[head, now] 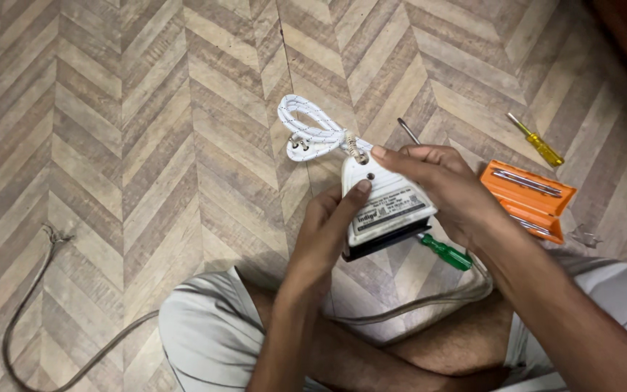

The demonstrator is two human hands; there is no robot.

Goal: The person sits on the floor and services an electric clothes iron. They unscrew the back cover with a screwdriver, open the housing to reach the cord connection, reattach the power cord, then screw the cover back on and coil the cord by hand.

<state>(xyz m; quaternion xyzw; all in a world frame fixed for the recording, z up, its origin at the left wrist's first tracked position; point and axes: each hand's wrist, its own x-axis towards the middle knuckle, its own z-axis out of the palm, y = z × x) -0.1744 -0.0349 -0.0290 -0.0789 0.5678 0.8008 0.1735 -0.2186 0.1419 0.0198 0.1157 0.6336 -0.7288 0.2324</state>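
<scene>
Head view shows us seated cross-legged on the patterned floor [110, 145]. Toward its left edge a grey cable [27, 297] loops past our knee. Our left hand [328, 232] is curled around the left side of a white electric iron [384, 203], thumb pressed on its back face, holding it above our lap. Its braided white cord [310, 131] lies coiled just beyond. Our right hand [437, 181] clasps the iron's right side, forefinger laid across the top. A green-handled screwdriver [445, 252] lies beneath. Near the right edge sit an open orange bit case [527, 199] and a yellow screwdriver [538, 141]. We judge the iron's casing still closed, no screw out yet.
</scene>
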